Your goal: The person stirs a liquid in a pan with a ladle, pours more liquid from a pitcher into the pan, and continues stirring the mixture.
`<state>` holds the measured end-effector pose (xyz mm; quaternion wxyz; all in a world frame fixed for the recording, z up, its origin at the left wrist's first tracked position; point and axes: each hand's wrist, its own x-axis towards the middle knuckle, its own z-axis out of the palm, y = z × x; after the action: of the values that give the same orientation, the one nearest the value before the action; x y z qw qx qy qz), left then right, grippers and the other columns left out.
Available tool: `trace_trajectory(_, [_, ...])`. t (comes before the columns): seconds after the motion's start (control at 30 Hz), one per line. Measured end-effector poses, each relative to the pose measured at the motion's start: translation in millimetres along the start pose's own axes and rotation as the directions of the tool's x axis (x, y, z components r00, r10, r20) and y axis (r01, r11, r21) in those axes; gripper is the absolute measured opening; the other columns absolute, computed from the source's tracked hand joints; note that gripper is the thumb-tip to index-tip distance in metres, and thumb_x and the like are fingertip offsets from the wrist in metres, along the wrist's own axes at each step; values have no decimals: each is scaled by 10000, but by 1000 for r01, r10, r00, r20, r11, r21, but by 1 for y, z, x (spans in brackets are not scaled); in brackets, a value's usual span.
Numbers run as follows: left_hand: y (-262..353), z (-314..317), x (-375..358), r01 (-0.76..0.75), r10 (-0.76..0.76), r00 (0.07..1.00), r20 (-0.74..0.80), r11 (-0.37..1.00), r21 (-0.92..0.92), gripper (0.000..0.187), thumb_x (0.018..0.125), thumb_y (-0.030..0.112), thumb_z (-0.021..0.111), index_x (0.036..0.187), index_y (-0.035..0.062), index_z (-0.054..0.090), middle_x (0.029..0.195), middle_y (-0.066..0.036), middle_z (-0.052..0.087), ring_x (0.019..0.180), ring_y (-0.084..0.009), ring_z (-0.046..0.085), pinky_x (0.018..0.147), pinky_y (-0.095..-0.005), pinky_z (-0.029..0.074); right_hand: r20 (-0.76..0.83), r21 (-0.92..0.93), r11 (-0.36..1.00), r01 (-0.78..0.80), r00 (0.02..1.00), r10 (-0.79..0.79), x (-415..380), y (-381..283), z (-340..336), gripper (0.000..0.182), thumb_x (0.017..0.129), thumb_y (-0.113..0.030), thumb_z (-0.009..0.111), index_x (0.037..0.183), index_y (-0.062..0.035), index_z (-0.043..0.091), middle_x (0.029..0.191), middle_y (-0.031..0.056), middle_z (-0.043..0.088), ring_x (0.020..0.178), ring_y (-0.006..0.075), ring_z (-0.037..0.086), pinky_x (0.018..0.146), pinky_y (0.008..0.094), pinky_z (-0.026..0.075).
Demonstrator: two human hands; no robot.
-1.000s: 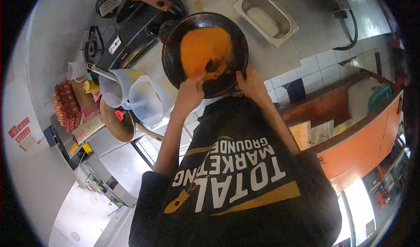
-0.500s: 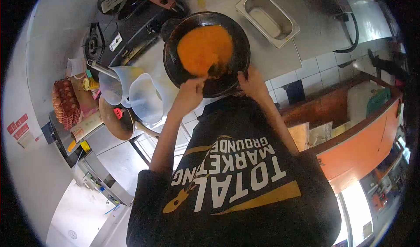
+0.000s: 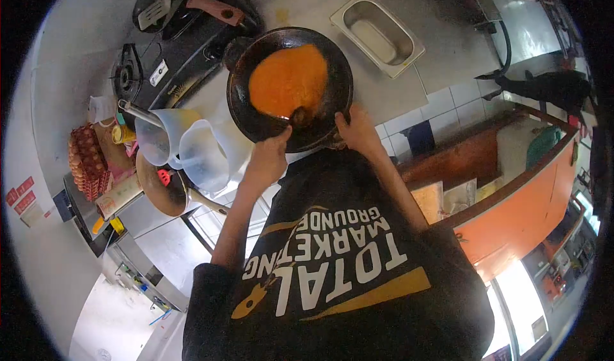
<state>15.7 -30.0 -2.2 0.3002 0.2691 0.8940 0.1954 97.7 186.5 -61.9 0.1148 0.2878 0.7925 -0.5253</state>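
Note:
A dark wok (image 3: 231,98) holds a pool of orange sauce (image 3: 291,79). My left hand (image 3: 270,159) is closed at the wok's near edge, its fingers pinched on a dark spoon (image 3: 299,116). The spoon's rounded head rests at the near side of the sauce; its handle is mostly hidden by the fingers. At the near right, my right hand (image 3: 358,130) grips the wok's rim, thumb on top and the other fingers mostly out of sight.
Left of the wok stand two translucent plastic jugs (image 3: 203,156) and a pan (image 3: 153,191) with a red utensil. A gas stove (image 3: 173,73) with a pink-handled pan is at the upper left. A steel container (image 3: 377,34) sits at upper right, egg trays (image 3: 89,156) at far left.
My left hand has drawn back toward my body, with the spoon head shifted slightly nearer. My right hand stays on the rim. The whole view has shifted a little.

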Motion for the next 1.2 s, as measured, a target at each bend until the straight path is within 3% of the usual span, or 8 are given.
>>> trace_trajectory(0.13, [11,25,14,36,-35,999,35,999,-38,395,868,11,470,1241,56,591,862,-266,632,875,-441,622,775,-497,499,-119,-50,984,172,977,-177,3,13,6,381,904,-270,583,1009,90,517,859,307,611,861,491,597,739,539,456])
trace_trajectory(0.23, [9,27,31,-5,2,999,-41,997,-76,372,865,15,471,1215,37,596,906,-277,620,908,-432,614,781,-494,496,36,100,995,-5,999,1,8,13,1,340,917,-238,573,1010,85,513,830,280,628,764,431,652,685,510,489])
trace_trajectory(0.43, [14,9,5,-7,15,999,39,981,-193,362,859,13,486,1199,41,607,946,-301,610,960,-442,605,817,-508,486,-35,38,994,100,994,-99,18,32,19,351,885,-244,574,977,91,527,787,297,635,784,481,637,747,534,496])
trace_trajectory(0.57, [5,38,35,-131,139,986,-88,987,91,599,784,-23,498,1372,89,457,841,-308,620,842,-475,624,731,-527,523,-83,7,985,173,982,-172,13,32,17,323,889,-232,573,945,84,540,779,294,635,767,468,645,745,533,497])
trace_trajectory(0.7, [-8,19,60,44,-55,998,24,942,332,430,781,34,545,1204,76,608,851,-286,642,847,-446,642,718,-513,536,-104,32,987,159,983,-154,5,11,10,311,892,-224,575,927,83,543,774,296,631,774,468,641,746,532,497])
trace_trajectory(0.9, [-6,-9,3,38,-39,999,25,999,11,431,790,-11,507,1211,24,595,836,-270,634,839,-455,623,747,-509,507,-117,-45,996,79,990,-84,6,16,16,323,878,-218,594,929,94,528,744,292,623,768,476,640,735,532,498])
trace_trajectory(1.13, [15,36,27,19,-17,999,-39,999,40,474,821,-16,462,1276,76,556,842,-297,627,841,-464,626,757,-536,494,-119,-183,970,159,976,-183,7,16,12,373,911,-250,570,1020,103,520,767,272,629,677,417,656,720,502,506])
trace_trajectory(1.2, [5,27,42,-41,43,997,-58,998,43,473,824,-11,467,1279,83,560,849,-302,624,855,-463,625,769,-530,492,-17,-63,997,37,999,-38,7,9,5,370,908,-243,570,1052,94,521,818,291,625,753,433,648,756,512,496])
